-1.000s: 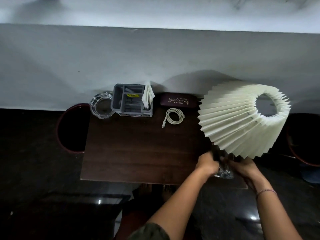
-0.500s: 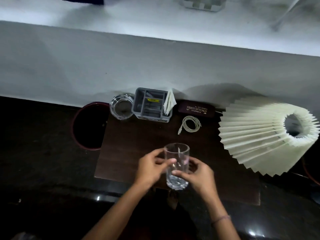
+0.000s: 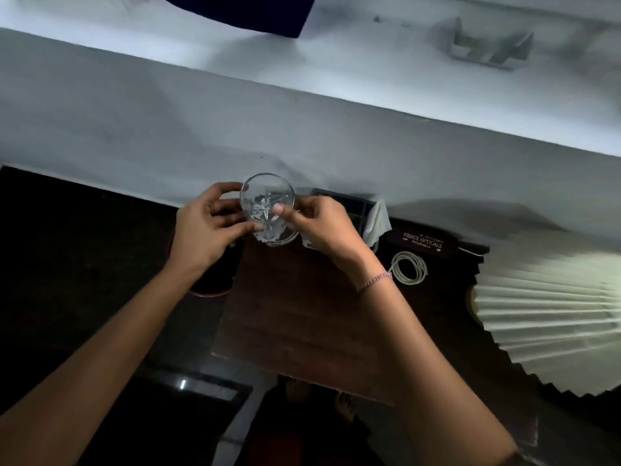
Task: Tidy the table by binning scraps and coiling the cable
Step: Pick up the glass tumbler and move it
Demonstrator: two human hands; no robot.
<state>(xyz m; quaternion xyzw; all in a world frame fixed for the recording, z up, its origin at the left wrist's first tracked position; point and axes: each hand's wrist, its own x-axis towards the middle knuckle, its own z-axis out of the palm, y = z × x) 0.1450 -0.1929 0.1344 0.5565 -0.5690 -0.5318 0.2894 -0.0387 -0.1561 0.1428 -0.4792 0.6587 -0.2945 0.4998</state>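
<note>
A clear drinking glass (image 3: 267, 203) is held above the far left corner of the dark wooden table (image 3: 295, 314). My left hand (image 3: 205, 230) grips its left side and my right hand (image 3: 322, 227) its right side. The white cable (image 3: 409, 267) lies coiled on the table to the right of my right wrist. A dark round bin (image 3: 211, 280) stands on the floor left of the table, mostly hidden by my left hand and forearm. The glass ashtray seen earlier is hidden behind the glass and hands.
A grey organiser (image 3: 356, 210) with a white tissue (image 3: 378, 223) stands at the table's back edge. A dark spectacle case (image 3: 423, 245) lies beside it. A pleated cream lampshade (image 3: 551, 317) covers the right side. A white wall runs behind.
Both hands carried the glass from the front of the table up and to the far left corner. The view swung left, so the lamp now sits at the right edge.
</note>
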